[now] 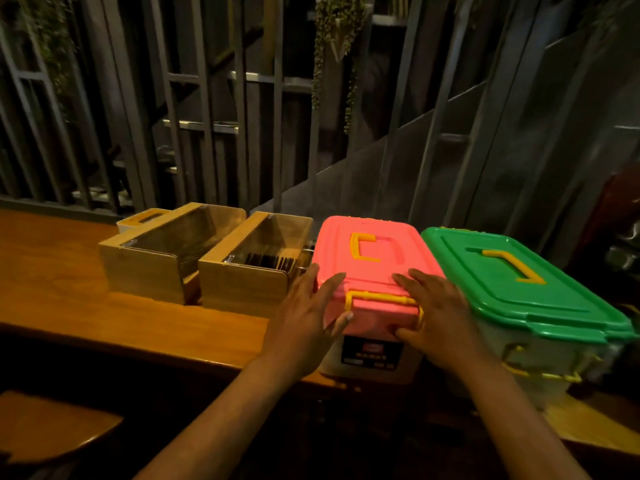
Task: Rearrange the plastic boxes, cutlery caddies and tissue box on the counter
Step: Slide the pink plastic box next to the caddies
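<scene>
A plastic box with a pink lid [374, 244] and yellow handle stands on the wooden counter [69, 289]. My left hand [311, 310] clasps its front left corner, thumb on the front wall. My right hand [440, 313] clasps its front right corner, fingers on the lid. Touching it on the right is a larger box with a green lid [519, 285]. To its left stand two wooden cutlery caddies with clear lids, one nearer [249, 268] with dark cutlery inside, one further left [162, 254]. Behind that one peeks a white tissue box with a yellow top [145, 216].
A grey metal railing with vertical bars [207, 133] rises right behind the counter, with hanging plants [337, 46] on it. A wooden seat [52, 427] sits below the counter's front edge at lower left. Bare counter surface stretches to the left of the caddies.
</scene>
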Motion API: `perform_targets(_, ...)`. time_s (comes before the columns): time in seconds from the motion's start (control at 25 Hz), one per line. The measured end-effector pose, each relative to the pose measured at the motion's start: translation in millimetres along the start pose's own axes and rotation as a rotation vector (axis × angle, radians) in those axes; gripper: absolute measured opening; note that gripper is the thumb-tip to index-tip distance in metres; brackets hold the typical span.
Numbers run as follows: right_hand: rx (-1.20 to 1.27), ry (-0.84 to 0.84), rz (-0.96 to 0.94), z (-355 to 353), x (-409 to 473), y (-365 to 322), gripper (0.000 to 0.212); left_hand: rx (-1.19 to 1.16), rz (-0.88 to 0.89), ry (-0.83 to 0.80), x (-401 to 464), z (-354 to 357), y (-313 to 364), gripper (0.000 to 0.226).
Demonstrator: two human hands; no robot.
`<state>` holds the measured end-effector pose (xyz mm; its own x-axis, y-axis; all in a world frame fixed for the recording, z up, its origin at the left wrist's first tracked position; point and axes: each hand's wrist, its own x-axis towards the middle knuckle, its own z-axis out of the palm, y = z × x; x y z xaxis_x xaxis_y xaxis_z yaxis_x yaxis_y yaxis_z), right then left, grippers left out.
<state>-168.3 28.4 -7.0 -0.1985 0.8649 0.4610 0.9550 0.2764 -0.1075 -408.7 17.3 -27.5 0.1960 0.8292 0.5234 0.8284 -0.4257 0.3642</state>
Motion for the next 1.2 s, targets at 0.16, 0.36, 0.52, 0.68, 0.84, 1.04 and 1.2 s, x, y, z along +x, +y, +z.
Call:
perform_targets(0.16,0.009,0.097,-0.005,10.9,8.8,1.7,0.09,0.031,0.016,0.042,6.6,6.4,-7.0,0.063)
perform_targets(0.36,0.025,0.104,-0.008,19.6,30.9,2.4,0.087,0.057,0.009,0.065,28.2,16.5,-19.4,0.057)
perform_targets(0.52,0.004,0.09,0.018,27.6,53.7,-1.1,0.083,0.08,0.01,0.034,52.4,19.2,-35.7,0.055)
perform_targets(0.68,-0.019,0.09,0.043,37.9,74.7,-3.0,0.081,0.05,0.003,-0.009,75.5,20.3,-51.6,0.055)
perform_targets(0.84,-0.031,0.088,0.071,47.0,92.1,-2.3,0.08,0.058,-0.011,-0.049,94.7,22.5,-62.3,0.056)
perform_targets(1.04,-0.016,0.091,0.082,56.4,107.3,0.0,0.079,0.045,-0.006,-0.028,106.9,30.7,-71.5,0.055)
perform_targets(1.2,-0.028,0.081,0.098,59.2,112.3,1.0,0.08,0.038,0.016,-0.023,113.0,36.4,-78.6,0.056)
